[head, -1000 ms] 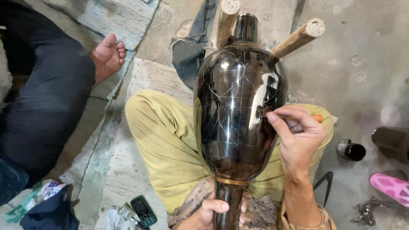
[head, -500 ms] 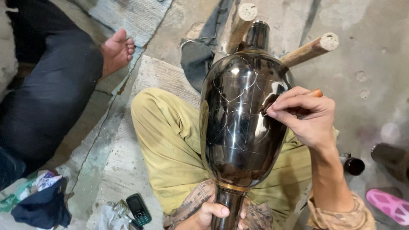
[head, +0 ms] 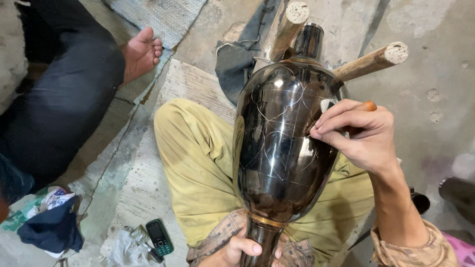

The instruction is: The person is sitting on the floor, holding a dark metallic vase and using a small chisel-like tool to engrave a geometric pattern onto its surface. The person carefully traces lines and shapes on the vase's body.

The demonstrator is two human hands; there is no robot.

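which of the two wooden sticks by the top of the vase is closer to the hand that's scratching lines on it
The right-hand stick, angling out from the dark vase's shoulder, just above the right hand. The other stick stands farther left, beside the vase's neck.

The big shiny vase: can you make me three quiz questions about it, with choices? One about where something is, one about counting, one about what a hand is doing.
1. Where is the phone?
A. On the floor left of the knee
B. On top of the vase
C. In the right hand

2. How many wooden sticks poke up behind the vase?
A. One
B. Two
C. Four

3. What is the left hand doing?
A. Lying flat on the floor
B. Gripping the vase's narrow neck
C. Holding the phone

Answers:
1. A, the phone lies on the floor beside a crumpled plastic bag.
2. B, one stick stands at the top and another stick slants to the right.
3. B, its fingers wrap the neck below the gold band, while the right hand presses a tool to the vase's side.
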